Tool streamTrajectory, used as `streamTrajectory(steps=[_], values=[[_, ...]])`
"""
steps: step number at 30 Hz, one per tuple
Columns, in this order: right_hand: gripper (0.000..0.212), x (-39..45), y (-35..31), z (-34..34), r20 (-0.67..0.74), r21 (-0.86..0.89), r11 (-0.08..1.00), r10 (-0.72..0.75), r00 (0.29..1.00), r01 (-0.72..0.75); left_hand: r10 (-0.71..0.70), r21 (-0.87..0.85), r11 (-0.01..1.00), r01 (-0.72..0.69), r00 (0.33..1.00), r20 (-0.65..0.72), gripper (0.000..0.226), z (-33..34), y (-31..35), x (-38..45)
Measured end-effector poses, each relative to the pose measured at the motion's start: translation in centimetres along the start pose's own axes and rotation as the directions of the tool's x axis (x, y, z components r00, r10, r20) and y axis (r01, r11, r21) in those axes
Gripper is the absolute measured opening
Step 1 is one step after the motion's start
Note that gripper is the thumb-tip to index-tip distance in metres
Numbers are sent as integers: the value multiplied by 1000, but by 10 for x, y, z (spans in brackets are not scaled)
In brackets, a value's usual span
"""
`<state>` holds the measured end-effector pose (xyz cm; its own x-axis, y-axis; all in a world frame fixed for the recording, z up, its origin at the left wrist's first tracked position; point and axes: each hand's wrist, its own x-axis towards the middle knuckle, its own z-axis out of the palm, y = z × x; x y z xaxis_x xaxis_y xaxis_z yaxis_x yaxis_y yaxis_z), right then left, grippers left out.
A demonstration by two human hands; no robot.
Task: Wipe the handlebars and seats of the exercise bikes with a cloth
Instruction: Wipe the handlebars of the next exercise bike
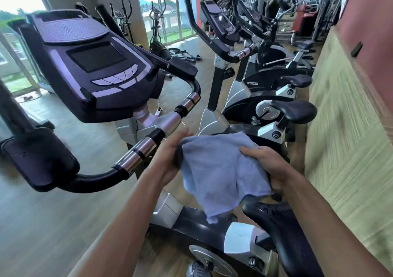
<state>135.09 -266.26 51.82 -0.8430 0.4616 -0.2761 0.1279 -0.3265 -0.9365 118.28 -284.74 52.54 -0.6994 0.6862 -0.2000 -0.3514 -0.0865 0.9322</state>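
Note:
A light blue cloth (221,170) hangs between both hands above the nearest bike. My left hand (170,155) holds its left edge, fingers hidden behind the fabric. My right hand (268,166) grips its right side, thumb on top. Just below the cloth lies the nearest bike's black seat (280,230), wet-looking at its nose. The bike's handlebar (148,144), black with chrome grip sections, curves to the left of my hands, under the dark console (93,63).
More exercise bikes stand in a row ahead, the nearest with a black seat (295,110) and handlebar (229,55). A wood-panelled wall (344,127) runs close on the right. Open wooden floor (42,223) lies to the left, with windows beyond.

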Motion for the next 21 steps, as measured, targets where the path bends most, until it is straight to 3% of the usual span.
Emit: streamTrajectory(steps=[3,6,9,11,13,15,18,19,21], values=[[27,1,0,-9,-13,34,999,13,1000,-13,-165,-236,954,184,982,96,62,12,-48,-6],[25,2,8,-15,-73,-63,995,68,995,-73,-330,-220,903,369,923,196,64,23,-94,-8],[25,1,13,-29,-163,-205,970,98,982,-131,-339,-224,895,386,914,221,74,35,-104,-4],[19,-1,11,-36,-186,-313,940,76,980,-132,-252,-235,935,267,963,92,71,36,-108,0],[18,-2,6,-37,-181,-374,922,30,983,-97,-221,-290,930,224,974,45,61,37,-112,-3],[19,2,0,-32,-148,-505,862,-37,988,-43,-331,-292,888,355,935,128,52,44,-108,-11],[26,4,-15,-19,-56,-753,658,-100,993,24,-450,-185,849,495,861,239,58,56,-104,-18],[24,3,-21,-15,-24,-769,637,-111,993,53,-440,-196,850,489,864,245,59,60,-104,-21],[15,-2,-34,-11,53,-667,735,-115,992,121,-408,-296,833,467,880,242,60,63,-105,-25]])
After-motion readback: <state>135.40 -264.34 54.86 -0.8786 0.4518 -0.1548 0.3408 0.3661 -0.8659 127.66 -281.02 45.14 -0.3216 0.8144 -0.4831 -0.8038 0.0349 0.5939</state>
